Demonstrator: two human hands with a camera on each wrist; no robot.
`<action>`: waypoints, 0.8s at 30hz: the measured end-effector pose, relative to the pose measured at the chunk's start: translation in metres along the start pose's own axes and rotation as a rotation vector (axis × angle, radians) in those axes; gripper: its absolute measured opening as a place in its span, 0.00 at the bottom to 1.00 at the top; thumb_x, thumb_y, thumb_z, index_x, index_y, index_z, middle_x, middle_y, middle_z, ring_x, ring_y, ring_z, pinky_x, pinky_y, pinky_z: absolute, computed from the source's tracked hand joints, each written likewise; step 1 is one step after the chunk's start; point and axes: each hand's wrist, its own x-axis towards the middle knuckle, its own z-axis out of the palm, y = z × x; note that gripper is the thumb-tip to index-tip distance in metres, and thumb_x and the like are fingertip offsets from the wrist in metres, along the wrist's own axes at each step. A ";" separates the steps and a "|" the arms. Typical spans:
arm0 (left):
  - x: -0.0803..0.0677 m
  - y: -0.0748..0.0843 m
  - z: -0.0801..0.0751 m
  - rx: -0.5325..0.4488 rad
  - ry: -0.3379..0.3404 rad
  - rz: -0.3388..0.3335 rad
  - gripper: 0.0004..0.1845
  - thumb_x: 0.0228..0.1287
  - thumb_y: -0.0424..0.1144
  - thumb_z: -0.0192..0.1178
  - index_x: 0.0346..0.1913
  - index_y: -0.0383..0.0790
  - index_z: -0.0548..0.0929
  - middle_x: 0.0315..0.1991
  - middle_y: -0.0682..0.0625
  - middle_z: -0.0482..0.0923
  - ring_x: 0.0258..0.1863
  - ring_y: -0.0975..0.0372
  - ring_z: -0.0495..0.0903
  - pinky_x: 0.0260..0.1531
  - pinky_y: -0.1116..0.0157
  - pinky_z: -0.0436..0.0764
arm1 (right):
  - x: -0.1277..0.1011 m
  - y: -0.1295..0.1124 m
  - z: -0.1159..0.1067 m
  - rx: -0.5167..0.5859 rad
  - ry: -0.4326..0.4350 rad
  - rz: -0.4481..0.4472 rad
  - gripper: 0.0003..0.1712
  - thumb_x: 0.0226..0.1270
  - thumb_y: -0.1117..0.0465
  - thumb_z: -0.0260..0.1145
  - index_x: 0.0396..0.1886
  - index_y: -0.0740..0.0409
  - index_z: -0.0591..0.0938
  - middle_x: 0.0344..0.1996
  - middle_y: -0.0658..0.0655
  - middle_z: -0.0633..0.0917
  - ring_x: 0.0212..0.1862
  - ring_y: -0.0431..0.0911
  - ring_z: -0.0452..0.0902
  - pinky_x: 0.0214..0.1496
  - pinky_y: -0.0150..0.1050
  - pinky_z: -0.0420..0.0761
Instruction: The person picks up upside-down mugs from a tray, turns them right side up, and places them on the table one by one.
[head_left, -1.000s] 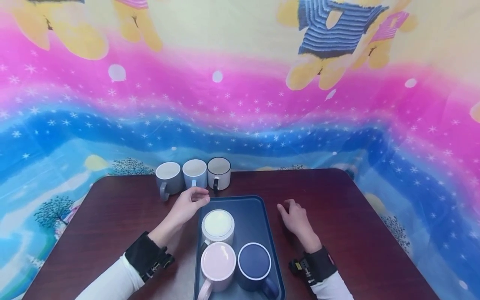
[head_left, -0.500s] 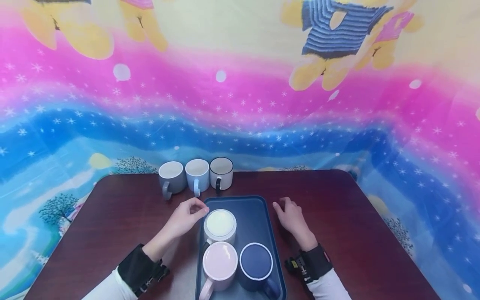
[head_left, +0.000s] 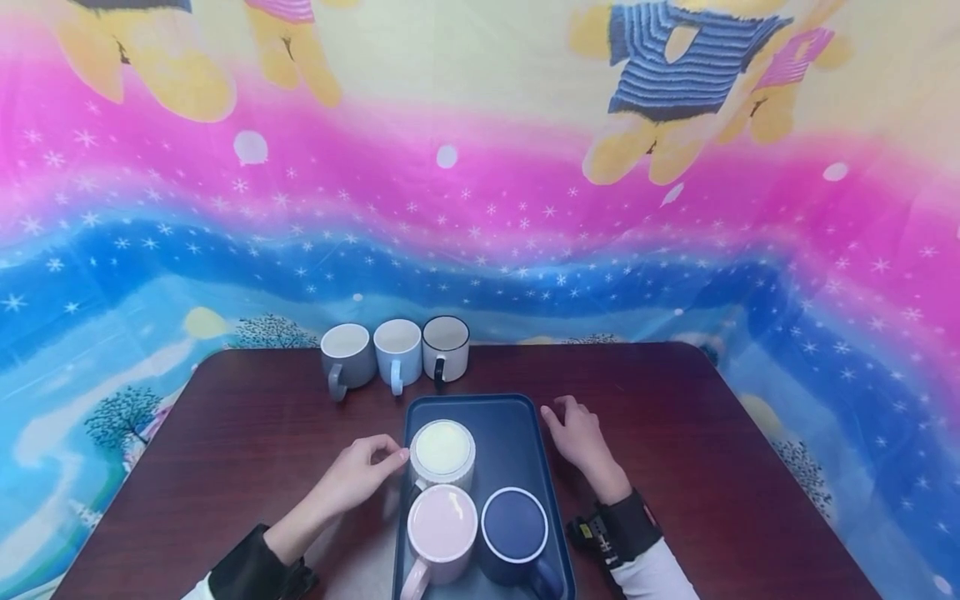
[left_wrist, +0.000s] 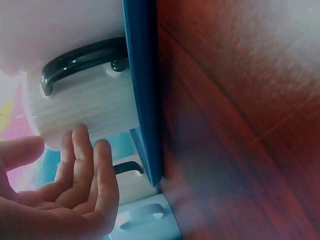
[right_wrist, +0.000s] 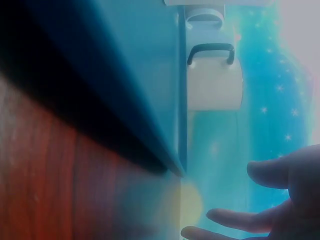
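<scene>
My left hand (head_left: 354,477) is just left of a white ribbed mug (head_left: 442,447), its fingers slightly bent and holding nothing. That mug stands upside down on a dark blue tray (head_left: 506,433); its dark handle (left_wrist: 85,57) shows in the left wrist view, with the fingertips right by the mug's side. In front of it on the tray are an upside-down pink mug (head_left: 442,523) and, to its right, an upside-down navy mug (head_left: 514,525). My right hand (head_left: 579,437) is beside the tray's right edge, fingers loose, with nothing in its grasp.
Behind the tray, along the table's far edge, a grey mug (head_left: 347,358), a light blue mug (head_left: 398,354) and a white mug with a black rim (head_left: 446,350) stand upright in a row. The dark red wooden table (head_left: 660,400) ends at a printed cloth (head_left: 600,275) backdrop.
My left hand has drawn back toward me from near the upright mugs to beside the white ribbed mug. The right hand has shifted slightly left, closer to the tray.
</scene>
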 end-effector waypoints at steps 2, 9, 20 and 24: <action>-0.003 -0.002 0.001 0.001 -0.011 0.006 0.08 0.64 0.44 0.60 0.34 0.43 0.83 0.28 0.54 0.81 0.31 0.63 0.77 0.34 0.64 0.76 | 0.000 -0.002 0.002 0.003 -0.004 0.004 0.27 0.73 0.51 0.53 0.61 0.68 0.69 0.51 0.69 0.78 0.56 0.64 0.70 0.53 0.57 0.72; -0.011 -0.008 0.003 0.026 -0.097 0.133 0.10 0.61 0.47 0.62 0.31 0.44 0.84 0.28 0.56 0.81 0.35 0.64 0.75 0.39 0.61 0.74 | -0.001 -0.004 0.003 0.021 -0.005 -0.006 0.28 0.72 0.50 0.54 0.61 0.66 0.70 0.51 0.68 0.78 0.54 0.63 0.71 0.51 0.56 0.74; -0.014 -0.009 0.010 -0.053 -0.226 0.179 0.13 0.60 0.47 0.62 0.26 0.41 0.85 0.26 0.53 0.80 0.30 0.63 0.71 0.32 0.67 0.70 | 0.000 -0.011 0.001 0.045 0.005 -0.035 0.28 0.73 0.49 0.53 0.61 0.65 0.69 0.52 0.68 0.78 0.56 0.62 0.70 0.53 0.56 0.73; -0.015 -0.008 0.011 -0.066 -0.204 0.189 0.11 0.59 0.45 0.63 0.25 0.41 0.85 0.26 0.53 0.79 0.30 0.62 0.71 0.32 0.67 0.70 | -0.001 -0.015 0.000 0.044 0.002 -0.041 0.27 0.73 0.49 0.53 0.60 0.66 0.70 0.52 0.68 0.78 0.57 0.63 0.70 0.54 0.56 0.73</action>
